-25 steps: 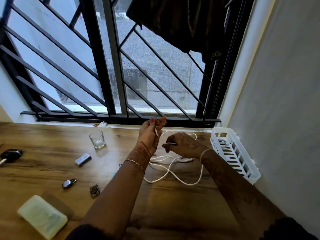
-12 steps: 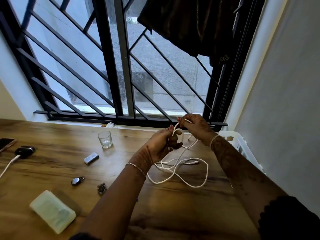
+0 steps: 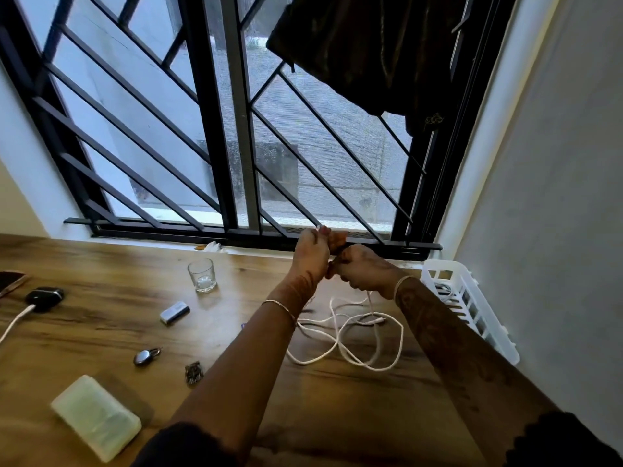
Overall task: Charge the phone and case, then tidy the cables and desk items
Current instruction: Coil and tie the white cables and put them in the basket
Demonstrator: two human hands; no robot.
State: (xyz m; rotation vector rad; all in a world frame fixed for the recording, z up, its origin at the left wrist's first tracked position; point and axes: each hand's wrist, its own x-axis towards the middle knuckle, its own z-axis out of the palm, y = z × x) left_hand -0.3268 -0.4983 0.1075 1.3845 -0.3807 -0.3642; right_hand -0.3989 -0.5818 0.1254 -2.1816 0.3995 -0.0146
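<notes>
A white cable (image 3: 350, 335) lies in loose loops on the wooden desk (image 3: 337, 406), with one strand rising to my hands. My left hand (image 3: 312, 252) is raised near the window sill, fingers pinched on the cable's end. My right hand (image 3: 365, 269) sits right against it, closed on the cable a little lower. At the far left a black earbud case (image 3: 45, 298) has a white charging cable (image 3: 15, 323) plugged into it. A phone (image 3: 10, 281) shows at the left edge beside the case.
A white slotted basket (image 3: 472, 308) with a coiled cable inside stands against the right wall. On the desk lie a small glass (image 3: 202, 275), a silver lighter-like block (image 3: 174, 311), a metal key fob (image 3: 145, 357), a small trinket (image 3: 194, 372) and a pale translucent box (image 3: 96, 416).
Both hands rose from the desk toward the window sill and came together, pulling cable up. The loops on the desk have shrunk a little. The view shifted, bringing case and phone into sight.
</notes>
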